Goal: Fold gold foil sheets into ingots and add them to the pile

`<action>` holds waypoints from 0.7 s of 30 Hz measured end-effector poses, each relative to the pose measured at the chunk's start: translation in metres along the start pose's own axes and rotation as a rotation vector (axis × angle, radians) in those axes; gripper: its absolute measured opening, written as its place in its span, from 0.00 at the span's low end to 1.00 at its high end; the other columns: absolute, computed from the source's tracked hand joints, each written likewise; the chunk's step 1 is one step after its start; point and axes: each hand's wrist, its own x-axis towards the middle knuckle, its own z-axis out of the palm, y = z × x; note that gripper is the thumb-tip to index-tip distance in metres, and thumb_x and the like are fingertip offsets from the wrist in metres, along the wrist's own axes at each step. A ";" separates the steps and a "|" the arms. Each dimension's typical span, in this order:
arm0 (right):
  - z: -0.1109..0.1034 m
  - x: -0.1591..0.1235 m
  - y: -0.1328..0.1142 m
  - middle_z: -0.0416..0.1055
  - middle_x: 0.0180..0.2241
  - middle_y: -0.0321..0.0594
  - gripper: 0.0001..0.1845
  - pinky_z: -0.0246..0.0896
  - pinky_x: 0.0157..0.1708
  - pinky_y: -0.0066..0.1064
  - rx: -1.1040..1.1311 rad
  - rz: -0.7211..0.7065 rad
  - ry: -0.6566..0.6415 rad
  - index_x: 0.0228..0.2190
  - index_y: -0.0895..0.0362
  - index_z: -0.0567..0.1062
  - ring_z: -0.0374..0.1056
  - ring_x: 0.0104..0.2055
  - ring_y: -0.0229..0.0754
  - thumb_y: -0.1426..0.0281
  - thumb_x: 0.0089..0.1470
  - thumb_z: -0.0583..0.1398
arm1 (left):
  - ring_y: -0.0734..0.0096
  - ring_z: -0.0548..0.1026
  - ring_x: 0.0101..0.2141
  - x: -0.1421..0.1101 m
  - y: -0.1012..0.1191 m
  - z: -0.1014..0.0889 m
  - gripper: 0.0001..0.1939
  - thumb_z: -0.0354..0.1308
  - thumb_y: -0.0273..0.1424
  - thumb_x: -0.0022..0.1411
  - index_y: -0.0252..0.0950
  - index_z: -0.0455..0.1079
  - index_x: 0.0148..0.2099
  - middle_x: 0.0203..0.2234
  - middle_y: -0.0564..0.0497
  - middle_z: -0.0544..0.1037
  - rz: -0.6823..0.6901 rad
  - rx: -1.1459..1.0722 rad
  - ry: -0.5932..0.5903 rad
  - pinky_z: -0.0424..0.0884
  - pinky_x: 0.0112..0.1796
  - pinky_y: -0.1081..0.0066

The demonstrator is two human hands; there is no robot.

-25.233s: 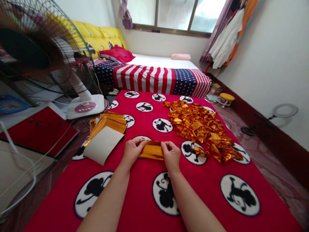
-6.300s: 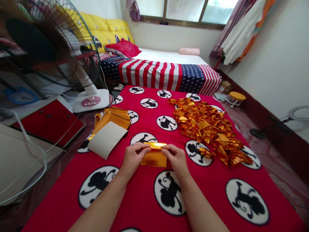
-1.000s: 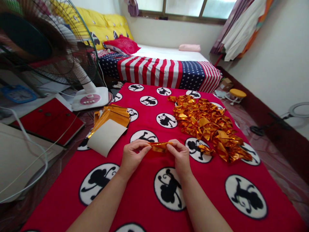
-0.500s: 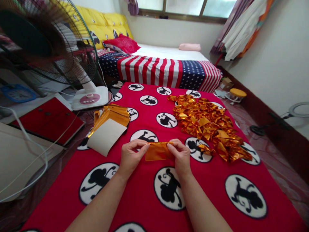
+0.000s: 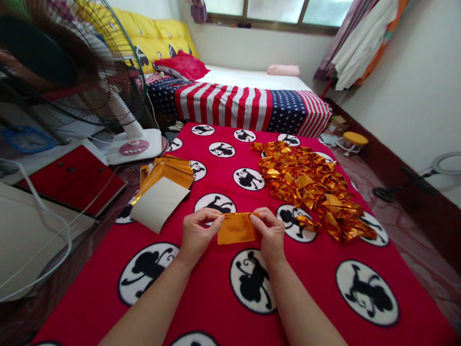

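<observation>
My left hand (image 5: 197,234) and my right hand (image 5: 270,233) each pinch an upper corner of a folded gold foil sheet (image 5: 236,228), held just above the red blanket (image 5: 306,269). The sheet's flat face is turned toward me. To the right lies a heap of folded gold foil pieces (image 5: 309,187). At the left sits a stack of flat gold foil sheets (image 5: 163,185) with a white-backed sheet on top.
The red blanket has white circles with black monkey figures. A standing fan (image 5: 72,72) with its white base (image 5: 135,146) is at the left. Beside it lies a red board (image 5: 72,178). A flag-patterned bed (image 5: 237,105) stands behind. A ring light (image 5: 442,163) leans by the right wall.
Over the last second the gold sheet has swung from edge-on to face-on and hangs lower between my fingers. Both hands have stayed nearly in place.
</observation>
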 end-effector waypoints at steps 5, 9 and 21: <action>0.000 0.000 0.001 0.67 0.28 0.36 0.09 0.56 0.34 0.31 0.014 -0.011 0.000 0.22 0.56 0.74 0.63 0.33 0.39 0.69 0.50 0.66 | 0.69 0.80 0.29 -0.001 -0.002 0.000 0.05 0.65 0.29 0.55 0.35 0.76 0.27 0.28 0.49 0.82 -0.024 -0.035 0.010 0.77 0.30 0.74; 0.000 0.000 0.000 0.67 0.28 0.36 0.10 0.56 0.34 0.32 0.006 -0.020 0.001 0.21 0.56 0.73 0.63 0.33 0.39 0.68 0.50 0.66 | 0.69 0.80 0.28 -0.002 0.000 -0.001 0.05 0.66 0.29 0.54 0.35 0.75 0.26 0.27 0.50 0.82 -0.024 -0.045 0.024 0.77 0.29 0.75; 0.001 -0.001 0.000 0.67 0.28 0.36 0.10 0.57 0.35 0.32 0.002 -0.019 -0.010 0.22 0.56 0.73 0.63 0.33 0.40 0.68 0.51 0.65 | 0.71 0.79 0.27 -0.003 0.001 0.000 0.09 0.66 0.29 0.53 0.35 0.69 0.26 0.26 0.50 0.81 -0.078 -0.091 0.054 0.75 0.28 0.76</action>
